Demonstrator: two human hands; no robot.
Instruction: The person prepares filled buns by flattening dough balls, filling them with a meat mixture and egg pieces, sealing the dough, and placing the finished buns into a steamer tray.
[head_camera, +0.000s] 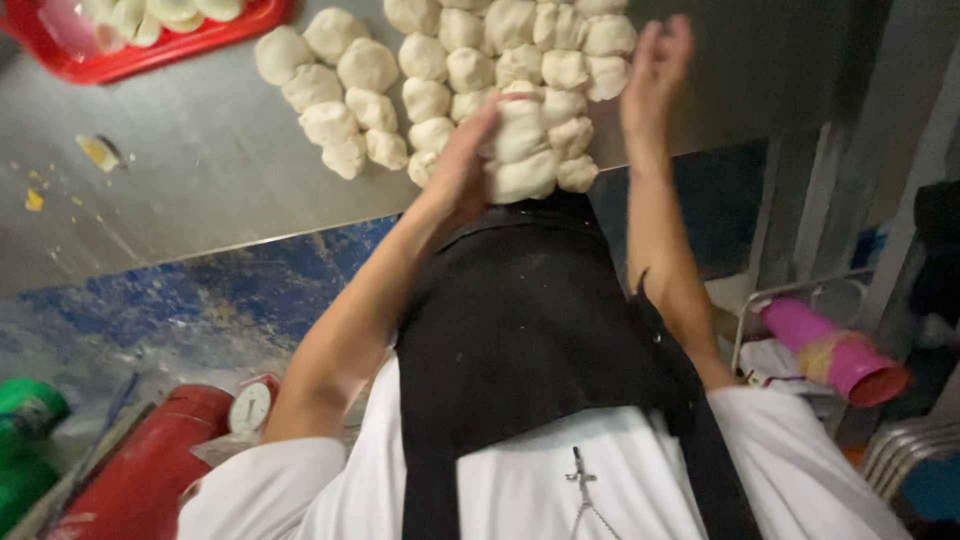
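— While we look down from the head camera, what could go wrong here?

— We judge the risk sits at the near edge of the steel table (200, 170). One dough ball (522, 150) lies at the bottom of the cluster, close to that edge in the middle of the frame. A push toward us could roll it off onto the dark apron (520, 320) or the floor. The motion blur makes us think the hands are moving quickly, which would raise that chance.

— How are the hands placed?

— Our left hand (462, 165), centre of the frame, presses its open palm and fingers against the left side of that dough ball. It does not appear to be closed around the ball. Our right hand (652, 75), upper right of centre, is raised with fingers straight and together, palm turned inward, holding nothing. It hovers just beside the right edge of the dough pile (450, 70). The two hands are apart, with dough between them.

— What else surrounds them?

— We see a red tray (200, 45) of more dough at the upper left. A red cylinder (150, 470) and a small dial scale (250, 405) sit at the lower left. A pink roll (835, 350) lies at the right.
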